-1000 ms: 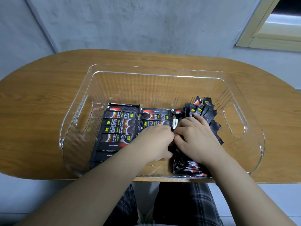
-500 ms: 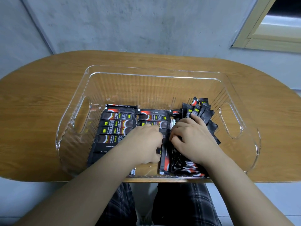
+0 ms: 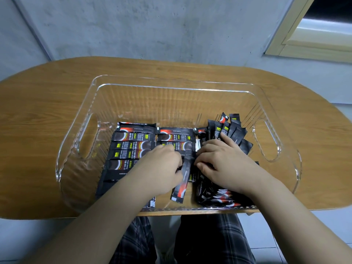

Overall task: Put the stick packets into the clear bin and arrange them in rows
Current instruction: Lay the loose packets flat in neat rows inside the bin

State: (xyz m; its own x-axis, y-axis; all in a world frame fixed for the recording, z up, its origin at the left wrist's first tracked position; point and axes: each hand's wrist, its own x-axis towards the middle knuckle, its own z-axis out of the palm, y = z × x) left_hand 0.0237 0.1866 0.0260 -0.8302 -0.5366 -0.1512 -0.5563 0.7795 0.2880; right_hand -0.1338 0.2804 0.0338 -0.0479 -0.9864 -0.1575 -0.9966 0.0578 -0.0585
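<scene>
Pinching stick packet [image 3: 182, 180], left hand [image 3: 162, 168] grip.

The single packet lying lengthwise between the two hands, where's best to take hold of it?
Pinch the lone stick packet by its near red end, coming from above on the front side. That end lies bare on the clear bin floor; its far end is tucked between the left hand and right hand.
</scene>
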